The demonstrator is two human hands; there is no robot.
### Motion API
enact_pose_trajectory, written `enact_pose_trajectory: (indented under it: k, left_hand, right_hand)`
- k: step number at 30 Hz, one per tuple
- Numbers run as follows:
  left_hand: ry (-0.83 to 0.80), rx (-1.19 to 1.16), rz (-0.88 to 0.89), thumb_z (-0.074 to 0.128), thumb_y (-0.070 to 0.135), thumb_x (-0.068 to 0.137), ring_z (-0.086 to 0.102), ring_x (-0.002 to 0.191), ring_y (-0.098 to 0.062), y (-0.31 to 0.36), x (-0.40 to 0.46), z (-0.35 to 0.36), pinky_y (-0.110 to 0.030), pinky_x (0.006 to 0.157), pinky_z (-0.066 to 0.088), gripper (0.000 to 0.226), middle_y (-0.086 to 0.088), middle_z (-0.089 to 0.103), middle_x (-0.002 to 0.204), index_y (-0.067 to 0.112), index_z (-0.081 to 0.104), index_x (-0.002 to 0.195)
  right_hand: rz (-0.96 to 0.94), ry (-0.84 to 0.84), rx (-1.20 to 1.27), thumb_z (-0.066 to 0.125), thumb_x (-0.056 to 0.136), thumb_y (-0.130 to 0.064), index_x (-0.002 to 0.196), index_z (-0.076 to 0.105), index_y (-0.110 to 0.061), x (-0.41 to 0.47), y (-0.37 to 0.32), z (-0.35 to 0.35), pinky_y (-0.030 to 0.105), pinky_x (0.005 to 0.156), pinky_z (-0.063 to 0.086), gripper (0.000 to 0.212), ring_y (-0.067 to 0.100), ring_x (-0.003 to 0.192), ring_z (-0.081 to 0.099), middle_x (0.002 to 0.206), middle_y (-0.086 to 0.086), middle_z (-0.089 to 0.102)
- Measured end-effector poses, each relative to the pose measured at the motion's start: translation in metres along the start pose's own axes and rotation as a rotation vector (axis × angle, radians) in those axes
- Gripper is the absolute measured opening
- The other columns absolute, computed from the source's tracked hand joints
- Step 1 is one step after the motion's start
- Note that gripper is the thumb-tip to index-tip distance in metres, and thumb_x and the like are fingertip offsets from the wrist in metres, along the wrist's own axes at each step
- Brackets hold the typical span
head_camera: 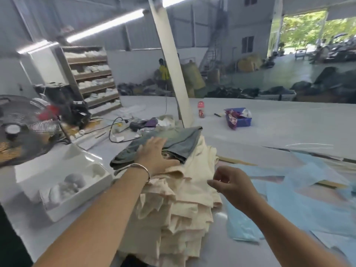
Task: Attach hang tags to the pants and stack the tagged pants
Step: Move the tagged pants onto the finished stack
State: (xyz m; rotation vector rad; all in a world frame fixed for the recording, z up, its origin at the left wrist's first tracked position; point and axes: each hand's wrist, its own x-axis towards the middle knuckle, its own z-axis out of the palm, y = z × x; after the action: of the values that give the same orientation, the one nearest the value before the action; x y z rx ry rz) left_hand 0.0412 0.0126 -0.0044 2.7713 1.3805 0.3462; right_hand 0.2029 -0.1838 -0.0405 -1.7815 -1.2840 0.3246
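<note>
Head view: the left hand (154,157) is laid flat, fingers straight and spread, on the grey pants (173,143) topping the stack of cream pants (185,201), which is set on the white table (269,124). The right hand (231,185) is held just right of the stack with fingers curled and thumb brought to the fingertips; whether anything is pinched cannot be told. A white tray (63,182) is seen left of the stack.

A tall stack of folded cream pants (185,205) stands at the frame's center; one folded grey-green pair (173,143) lies on top.
</note>
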Motion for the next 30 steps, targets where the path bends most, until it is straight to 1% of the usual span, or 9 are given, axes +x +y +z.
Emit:
enact_pose_trajectory:
  k: [3, 6, 11, 15, 17, 21, 24, 27, 30]
  left_hand:
    - [-0.204, 0.081, 0.115, 0.058, 0.070, 0.075, 0.022, 0.146, -0.019, -0.003, 0.047, 0.035, -0.049, 0.118, 0.018, 0.094, 0.001, 0.024, 0.159, 0.029, 0.021, 0.152]
    - [-0.257, 0.108, 0.005, 0.054, 0.060, 0.073, 0.038, 0.136, -0.032, 0.003, 0.085, 0.055, -0.050, 0.111, 0.031, 0.086, -0.011, 0.037, 0.150, 0.030, 0.027, 0.149]
    - [-0.312, -0.092, -0.052, 0.050, 0.025, 0.086, 0.059, 0.093, -0.026, -0.019, 0.131, 0.049, -0.032, 0.085, 0.049, 0.031, -0.009, 0.066, 0.111, 0.017, 0.061, 0.113]
    - [-0.482, -0.194, 0.029, 0.060, 0.028, 0.083, 0.059, 0.101, -0.020, -0.057, 0.133, 0.037, -0.030, 0.091, 0.047, 0.024, 0.002, 0.066, 0.108, 0.029, 0.064, 0.106]
    - [-0.387, -0.158, 0.055, 0.056, 0.024, 0.087, 0.060, 0.099, -0.017, -0.069, 0.132, 0.039, -0.028, 0.087, 0.047, 0.020, 0.007, 0.066, 0.107, 0.031, 0.067, 0.102]
    - [-0.039, 0.099, 0.039, 0.044, 0.011, 0.093, 0.063, 0.096, -0.026, -0.065, 0.125, 0.045, -0.032, 0.073, 0.047, 0.026, -0.006, 0.069, 0.109, 0.022, 0.065, 0.103]
    - [-0.006, 0.016, 0.076, 0.042, 0.006, 0.087, 0.058, 0.092, -0.026, -0.053, 0.117, 0.015, -0.032, 0.072, 0.044, 0.023, -0.006, 0.064, 0.105, 0.021, 0.059, 0.091]
    - [0.048, -0.043, 0.189, 0.042, 0.004, 0.082, 0.059, 0.082, -0.024, -0.043, 0.094, -0.036, -0.033, 0.067, 0.046, 0.023, -0.003, 0.065, 0.089, 0.016, 0.061, 0.085]
    - [0.154, -0.169, 0.346, 0.046, 0.004, 0.077, 0.055, 0.065, -0.010, -0.030, 0.059, -0.087, -0.024, 0.054, 0.037, 0.029, 0.011, 0.059, 0.064, 0.028, 0.060, 0.068]
  right_hand:
    - [0.049, -0.027, -0.019, 0.075, 0.078, -0.021, 0.059, 0.055, -0.019, 0.024, 0.005, 0.023, 0.031, 0.059, 0.042, 0.028, 0.015, 0.058, 0.054, 0.059, 0.000, 0.059]
    - [0.095, -0.058, -0.049, 0.074, 0.080, -0.023, 0.062, 0.057, -0.017, 0.043, 0.011, 0.035, 0.029, 0.059, 0.041, 0.025, 0.012, 0.059, 0.053, 0.061, -0.001, 0.059]
    - [0.152, -0.081, -0.082, 0.073, 0.080, -0.023, 0.063, 0.057, -0.016, 0.058, 0.019, 0.039, 0.030, 0.060, 0.042, 0.024, 0.019, 0.063, 0.057, 0.061, -0.001, 0.058]
    - [0.174, -0.086, -0.091, 0.074, 0.078, -0.020, 0.059, 0.055, -0.017, 0.061, 0.028, 0.031, 0.030, 0.062, 0.044, 0.027, 0.018, 0.062, 0.057, 0.057, -0.003, 0.054]
    - [0.201, -0.095, -0.092, 0.073, 0.079, -0.018, 0.061, 0.057, -0.013, 0.062, 0.033, 0.029, 0.030, 0.063, 0.046, 0.025, 0.017, 0.061, 0.058, 0.058, 0.001, 0.058]
    - [0.294, -0.142, -0.007, 0.072, 0.081, -0.014, 0.069, 0.062, -0.004, 0.064, 0.035, 0.034, 0.025, 0.060, 0.046, 0.018, 0.011, 0.056, 0.061, 0.068, 0.010, 0.069]
    - [0.381, -0.153, 0.262, 0.067, 0.089, -0.018, 0.086, 0.062, -0.001, 0.075, 0.027, 0.035, 0.030, 0.062, 0.049, 0.018, 0.017, 0.060, 0.063, 0.072, 0.012, 0.072]
    - [0.562, -0.243, 0.871, 0.057, 0.091, -0.043, 0.113, 0.052, 0.003, 0.103, 0.014, 0.041, 0.038, 0.069, 0.057, 0.051, 0.033, 0.085, 0.071, 0.097, 0.026, 0.071]
    - [0.606, -0.470, 1.389, 0.054, 0.079, -0.070, 0.129, 0.045, 0.006, 0.132, -0.001, 0.055, 0.049, 0.082, 0.057, 0.091, 0.043, 0.112, 0.061, 0.124, 0.031, 0.059]
